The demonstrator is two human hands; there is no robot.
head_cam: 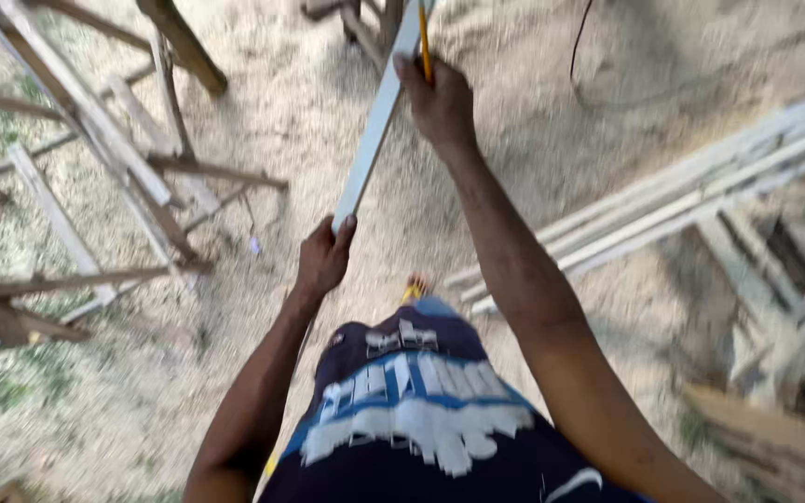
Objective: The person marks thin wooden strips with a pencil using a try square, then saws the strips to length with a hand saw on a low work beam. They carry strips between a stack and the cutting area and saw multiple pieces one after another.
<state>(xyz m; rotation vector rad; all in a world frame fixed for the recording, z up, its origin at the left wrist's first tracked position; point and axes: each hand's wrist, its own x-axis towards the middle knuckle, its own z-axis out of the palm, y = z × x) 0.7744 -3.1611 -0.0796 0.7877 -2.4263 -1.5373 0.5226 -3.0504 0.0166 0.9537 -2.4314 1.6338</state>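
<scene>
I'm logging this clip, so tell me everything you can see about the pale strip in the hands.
The strip is long, flat, narrow and pale grey-white, maybe painted wood or metal. It slants from the left hand, which grips its near end, up past the right hand and out of the top edge. The right hand holds it together with a yellow pencil. It hangs in the air above sandy ground.

Pale grey slat [375,121], yellow pencil [425,42], navy shirt [421,410]

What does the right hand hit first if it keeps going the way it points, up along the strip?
Probably the wooden frame legs at the top edge. The right hand, holding a pencil against the pale flat strip, points that way. Depth is unclear; the legs may stand lower, on the sawdust ground.
</scene>
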